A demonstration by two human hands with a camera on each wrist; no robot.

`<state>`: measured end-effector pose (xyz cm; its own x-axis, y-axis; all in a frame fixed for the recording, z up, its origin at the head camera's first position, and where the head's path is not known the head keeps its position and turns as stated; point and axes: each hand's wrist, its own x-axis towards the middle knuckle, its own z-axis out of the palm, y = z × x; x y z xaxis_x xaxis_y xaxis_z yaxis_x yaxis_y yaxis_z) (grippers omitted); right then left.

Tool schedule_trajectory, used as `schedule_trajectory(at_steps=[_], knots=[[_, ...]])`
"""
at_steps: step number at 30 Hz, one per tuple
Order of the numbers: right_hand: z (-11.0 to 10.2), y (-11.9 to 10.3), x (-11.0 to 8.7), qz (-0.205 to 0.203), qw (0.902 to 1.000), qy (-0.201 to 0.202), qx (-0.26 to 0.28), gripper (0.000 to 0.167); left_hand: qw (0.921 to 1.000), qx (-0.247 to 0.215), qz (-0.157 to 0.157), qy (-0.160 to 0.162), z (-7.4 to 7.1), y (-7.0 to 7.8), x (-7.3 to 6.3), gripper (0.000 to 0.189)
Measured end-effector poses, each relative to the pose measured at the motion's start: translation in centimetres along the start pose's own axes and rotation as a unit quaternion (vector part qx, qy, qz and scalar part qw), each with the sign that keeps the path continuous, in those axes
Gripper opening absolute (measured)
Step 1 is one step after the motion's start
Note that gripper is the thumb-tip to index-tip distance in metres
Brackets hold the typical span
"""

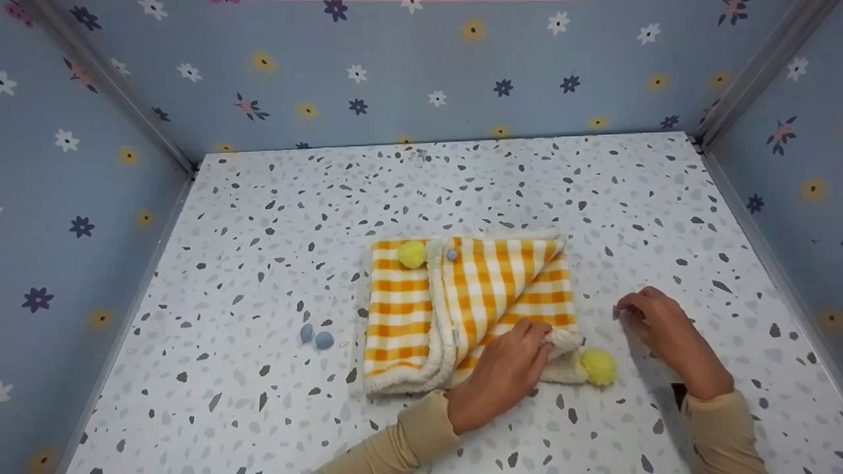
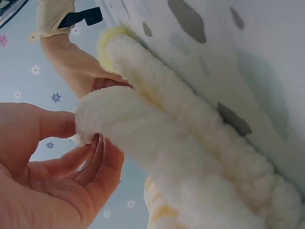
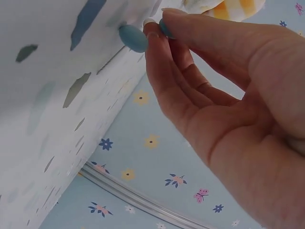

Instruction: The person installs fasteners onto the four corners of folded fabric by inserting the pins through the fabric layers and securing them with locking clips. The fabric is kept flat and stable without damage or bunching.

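A folded yellow-and-white checked blanket point(image 1: 402, 303) with cream fleece edging and yellow pompoms point(image 1: 413, 255) lies on the speckled table. My left hand point(image 1: 510, 368) pinches its near right corner, and the left wrist view shows the thumb and fingers around the fleece corner point(image 2: 107, 109). To the right of the blanket, low over the table, my right hand point(image 1: 672, 336) holds a small rounded blue piece point(image 3: 166, 29) between thumb and fingertips. Another oval blue piece point(image 3: 133, 38) is at those fingertips; whether it is held too, I cannot tell.
Two small rounded blue pieces point(image 1: 324, 340) lie left of the blanket. One more blue piece point(image 1: 452, 255) sits on the blanket's upper edge. Flower-patterned panels point(image 1: 421, 72) enclose the table at the back and both sides.
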<state>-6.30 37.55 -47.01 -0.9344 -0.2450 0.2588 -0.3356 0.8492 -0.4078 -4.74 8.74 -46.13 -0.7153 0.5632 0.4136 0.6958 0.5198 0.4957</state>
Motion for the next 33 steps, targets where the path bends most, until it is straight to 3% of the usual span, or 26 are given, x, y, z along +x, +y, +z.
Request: schedule_trajectory(at_steps=[10,23,28,33], knots=[[-0.1,-0.5,0.4,-0.009,0.9999,0.013,0.006,0.022,0.9987,0.005,-0.048,0.018,-0.8,0.0,0.3,0.017],[-0.5,-1.8,1.0,-0.002,1.0000,0.007,0.005,0.022,0.9962,-0.038,-0.058,0.053,-1.8,-0.8,0.6,0.028],[-0.5,-2.1,1.2,-0.029,0.9993,0.023,0.004,0.025,0.9923,-0.057,-0.094,0.058,-2.4,-0.8,0.8,0.032],[-0.4,-2.6,1.7,-0.075,0.9962,0.042,0.012,0.027,0.9900,-0.072,-0.108,0.055,-2.8,-1.1,1.0,0.029]])
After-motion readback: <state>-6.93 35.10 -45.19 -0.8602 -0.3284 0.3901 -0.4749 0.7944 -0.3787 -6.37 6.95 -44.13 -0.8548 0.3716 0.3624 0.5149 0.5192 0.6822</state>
